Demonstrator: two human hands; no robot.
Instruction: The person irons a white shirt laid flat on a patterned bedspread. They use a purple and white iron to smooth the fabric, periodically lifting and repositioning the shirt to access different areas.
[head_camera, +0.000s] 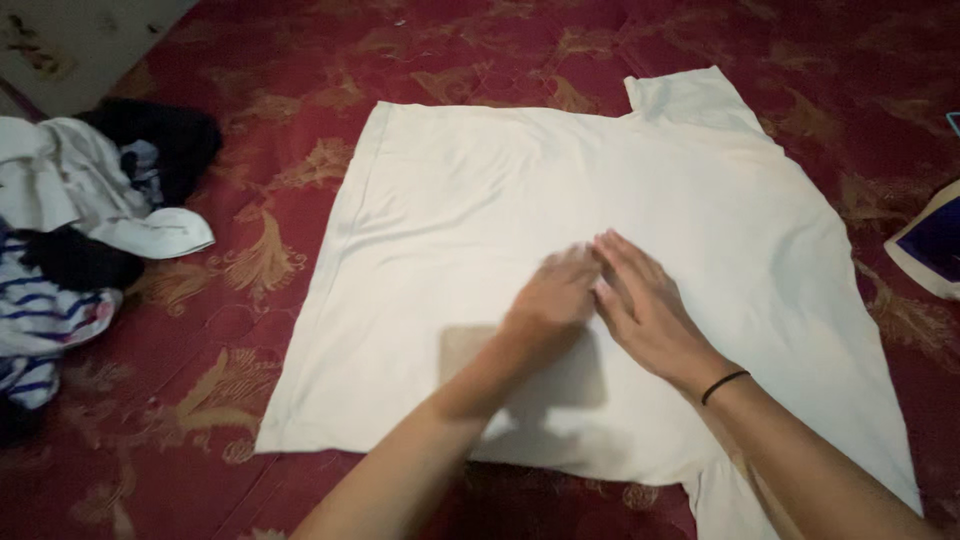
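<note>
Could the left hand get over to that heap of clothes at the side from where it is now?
Probably yes. The left hand lies flat on the middle of the cream T-shirt, and the heap of clothes sits off to its left. Only flat shirt and bare red patterned cloth lie between, though it looks like a long stretch.

Head camera looks steeply down, close (slightly blurred, perhaps arm's reach).

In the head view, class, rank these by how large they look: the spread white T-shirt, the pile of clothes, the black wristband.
1. White T-shirt
2. Pile of clothes, partly cut off at the frame edge
3. Black wristband
</note>
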